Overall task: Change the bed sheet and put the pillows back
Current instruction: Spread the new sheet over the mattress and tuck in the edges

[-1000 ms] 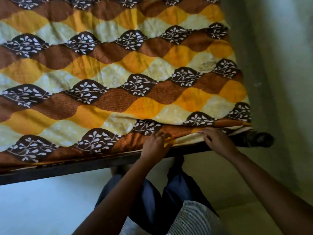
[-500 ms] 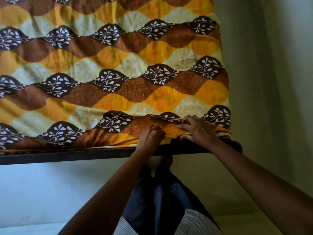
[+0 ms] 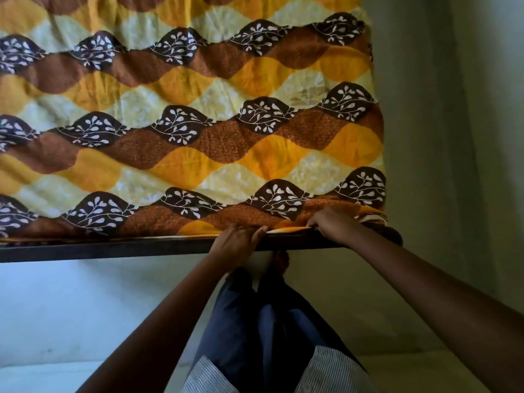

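Note:
A bed sheet [image 3: 198,131] with brown, orange and pale yellow waves and dark leaf patches lies spread over the mattress. Its near edge runs along the dark bed frame [image 3: 113,248]. My left hand [image 3: 236,242] sits at that edge with fingers curled round the sheet's hem, knuckles over the frame. My right hand [image 3: 333,224] is near the bed's right corner, fingers bent down onto the sheet's edge, pinching the folded hem. A strip of pale fabric shows between the two hands. No pillow is in view.
A grey-green wall [image 3: 453,137] runs close along the bed's right side. Pale floor [image 3: 71,307] lies below the frame. My legs in dark trousers [image 3: 269,321] stand right against the frame between my arms.
The view has come closer to the bed's near right corner. Both hands slid right along the sheet's edge and now press lower against the frame, with less loose hem showing.

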